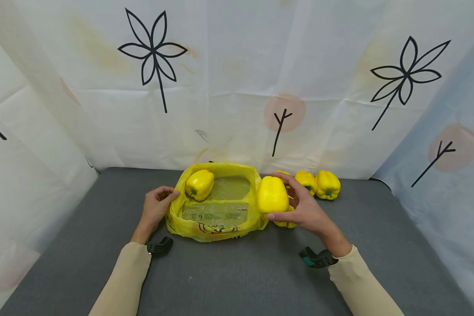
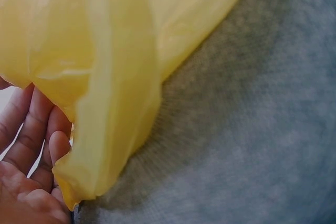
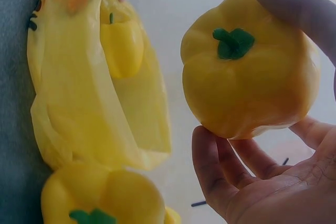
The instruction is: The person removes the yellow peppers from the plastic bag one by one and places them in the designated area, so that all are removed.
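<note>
A yellow plastic bag [image 1: 217, 232] lies with its mouth spread wide, and one yellow bell pepper [image 1: 199, 184] rests inside at its left. My left hand [image 1: 156, 210] pinches the bag's left rim between thumb and fingers; the left wrist view shows the thin plastic [image 2: 115, 93] hanging over the fingers [image 2: 37, 124]. At the bag's right rim, my right hand [image 1: 304, 208] grips another yellow bell pepper [image 1: 272, 195], raised above the table. In the right wrist view, thumb and fingers span this held pepper [image 3: 247, 82], its green stem facing the camera.
Right of the bag stand several more yellow peppers, one [image 1: 328, 184] at the far right of the group and one [image 1: 285, 221] partly hidden below the right hand. Behind the grey table [image 1: 237, 276] hangs a white cloth [image 1: 229, 66] with printed flowers.
</note>
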`<state>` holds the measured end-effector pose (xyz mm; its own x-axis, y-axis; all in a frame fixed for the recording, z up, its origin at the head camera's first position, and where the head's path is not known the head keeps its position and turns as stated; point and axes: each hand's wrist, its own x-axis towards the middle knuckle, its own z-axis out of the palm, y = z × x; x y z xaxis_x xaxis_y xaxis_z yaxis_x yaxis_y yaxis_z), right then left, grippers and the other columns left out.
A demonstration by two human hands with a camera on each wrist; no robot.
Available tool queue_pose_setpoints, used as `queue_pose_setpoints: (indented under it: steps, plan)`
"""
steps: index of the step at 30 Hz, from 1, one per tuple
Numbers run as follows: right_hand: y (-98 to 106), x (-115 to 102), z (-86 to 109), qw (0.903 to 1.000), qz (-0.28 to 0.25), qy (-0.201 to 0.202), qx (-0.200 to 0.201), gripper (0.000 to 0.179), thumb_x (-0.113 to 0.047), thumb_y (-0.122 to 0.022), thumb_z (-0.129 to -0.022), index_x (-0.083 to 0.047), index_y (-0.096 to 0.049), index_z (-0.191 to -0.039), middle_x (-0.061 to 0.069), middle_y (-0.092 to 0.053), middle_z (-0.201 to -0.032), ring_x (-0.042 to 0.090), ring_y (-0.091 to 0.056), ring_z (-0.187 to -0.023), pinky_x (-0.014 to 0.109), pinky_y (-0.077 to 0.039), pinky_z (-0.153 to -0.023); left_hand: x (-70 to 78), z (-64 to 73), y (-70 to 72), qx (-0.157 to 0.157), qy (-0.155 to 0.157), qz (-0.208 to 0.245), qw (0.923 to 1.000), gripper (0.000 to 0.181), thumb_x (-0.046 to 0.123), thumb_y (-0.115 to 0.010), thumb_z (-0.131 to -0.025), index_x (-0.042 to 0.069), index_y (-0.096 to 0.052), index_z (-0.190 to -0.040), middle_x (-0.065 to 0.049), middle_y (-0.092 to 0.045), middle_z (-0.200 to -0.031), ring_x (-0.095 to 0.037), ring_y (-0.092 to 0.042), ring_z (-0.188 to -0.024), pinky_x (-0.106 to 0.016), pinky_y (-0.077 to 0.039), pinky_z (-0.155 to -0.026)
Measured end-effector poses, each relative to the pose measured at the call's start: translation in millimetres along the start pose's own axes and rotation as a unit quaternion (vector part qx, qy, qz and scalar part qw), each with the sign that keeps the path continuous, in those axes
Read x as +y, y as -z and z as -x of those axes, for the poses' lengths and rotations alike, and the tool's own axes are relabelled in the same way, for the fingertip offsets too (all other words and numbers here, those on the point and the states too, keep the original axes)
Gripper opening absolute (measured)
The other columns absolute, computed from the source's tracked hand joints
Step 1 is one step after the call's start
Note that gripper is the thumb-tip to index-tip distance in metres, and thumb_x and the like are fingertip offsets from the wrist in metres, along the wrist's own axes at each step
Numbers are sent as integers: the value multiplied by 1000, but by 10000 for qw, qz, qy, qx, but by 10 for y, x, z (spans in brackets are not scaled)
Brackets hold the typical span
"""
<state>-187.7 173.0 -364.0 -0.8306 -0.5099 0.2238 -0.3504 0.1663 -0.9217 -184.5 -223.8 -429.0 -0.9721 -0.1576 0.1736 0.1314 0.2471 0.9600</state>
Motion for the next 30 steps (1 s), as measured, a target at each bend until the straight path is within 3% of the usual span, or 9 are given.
queue_pose_setpoints:
  steps: [5, 19, 30]
  plan:
    - [101, 2, 51, 9999, -34, -46, 82, 92, -3, -85, -81, -16, -34, -156, 13, -42, -144, 36, -54, -121, 36, -54, -92, 12, 5, -1, 3, 26, 6, 10000, 25, 9, -66, -99, -14, -66, -109, -11, -66, -94, -10, -60, -82, -20, -51, -73]
    - [378, 76, 220, 9981, 236, -351, 456, 91, -2, -82, -84, -15, -31, -157, 14, -40, -149, 25, -53, -123, 23, -49, -95, 9, -11, 0, 22, 33, -8, 10000, 24, 8, -66, -99, -14, -66, -109, -11, -66, -94, -10, -60, -81, -19, -51, -72]
    - [558, 112, 315, 9968, 288, -367, 657, 89, 1, -79, -86, -15, -30, -158, 13, -36, -147, 21, -53, -120, 22, -51, -92, 18, -13, 3, 22, 60, 7, 10000, 24, 8, -66, -99, -14, -66, -109, -11, -66, -95, -9, -60, -81, -19, -51, -72]
